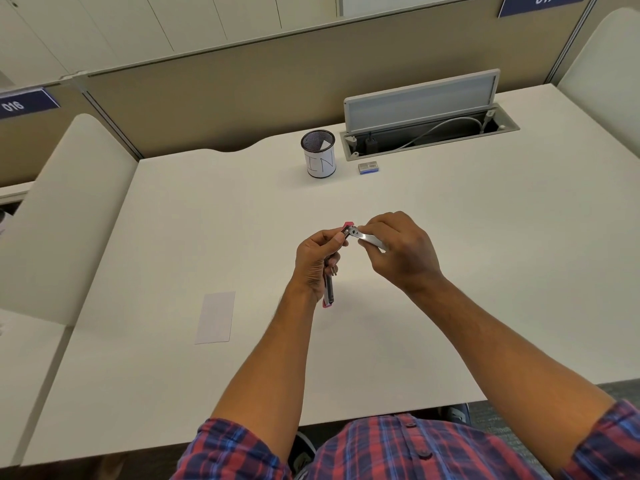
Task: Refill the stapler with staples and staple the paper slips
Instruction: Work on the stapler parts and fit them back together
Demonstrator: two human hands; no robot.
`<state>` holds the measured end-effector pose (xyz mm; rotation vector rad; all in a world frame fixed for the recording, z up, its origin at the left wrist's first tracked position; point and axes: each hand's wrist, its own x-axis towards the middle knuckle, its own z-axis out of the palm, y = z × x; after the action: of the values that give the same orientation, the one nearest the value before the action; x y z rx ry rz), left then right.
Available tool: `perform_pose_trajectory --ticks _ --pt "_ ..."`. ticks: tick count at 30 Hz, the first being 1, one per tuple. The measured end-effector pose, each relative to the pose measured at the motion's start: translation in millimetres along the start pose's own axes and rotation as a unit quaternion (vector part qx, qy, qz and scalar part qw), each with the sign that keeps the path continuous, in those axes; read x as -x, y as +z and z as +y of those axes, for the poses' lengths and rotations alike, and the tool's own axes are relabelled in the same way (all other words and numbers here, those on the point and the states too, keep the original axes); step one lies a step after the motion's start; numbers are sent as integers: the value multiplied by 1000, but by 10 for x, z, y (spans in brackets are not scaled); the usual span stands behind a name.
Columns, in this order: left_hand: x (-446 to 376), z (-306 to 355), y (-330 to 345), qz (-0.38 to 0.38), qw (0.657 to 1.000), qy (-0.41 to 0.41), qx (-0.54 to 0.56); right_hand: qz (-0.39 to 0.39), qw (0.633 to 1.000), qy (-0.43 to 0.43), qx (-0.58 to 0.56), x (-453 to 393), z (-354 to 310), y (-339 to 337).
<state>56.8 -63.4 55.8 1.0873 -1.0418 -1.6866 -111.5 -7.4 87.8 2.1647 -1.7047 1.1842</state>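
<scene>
L hand (317, 261) and R hand (398, 249) raised above centre of white desk (450, 271), forearms converging. L fingers curl round pink-and-metal stapler (329, 292), hinged open; R fingers pinch its silver metal arm (369, 238). White paper slip (215, 317) lies flat at 8 o'clock of hands. At 12 o'clock: black mesh cup w/ white "IN" label (319, 153), holding a white paper piece; small blue staple box (368, 167) just at its 3 o'clock.
</scene>
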Motion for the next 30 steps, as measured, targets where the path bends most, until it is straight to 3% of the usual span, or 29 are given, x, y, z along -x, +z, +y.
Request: perform_pose_trajectory --ticks 30 --pt "20 2 24 -10 999 -16 38 11 1000 -9 0 -31 -56 -55"
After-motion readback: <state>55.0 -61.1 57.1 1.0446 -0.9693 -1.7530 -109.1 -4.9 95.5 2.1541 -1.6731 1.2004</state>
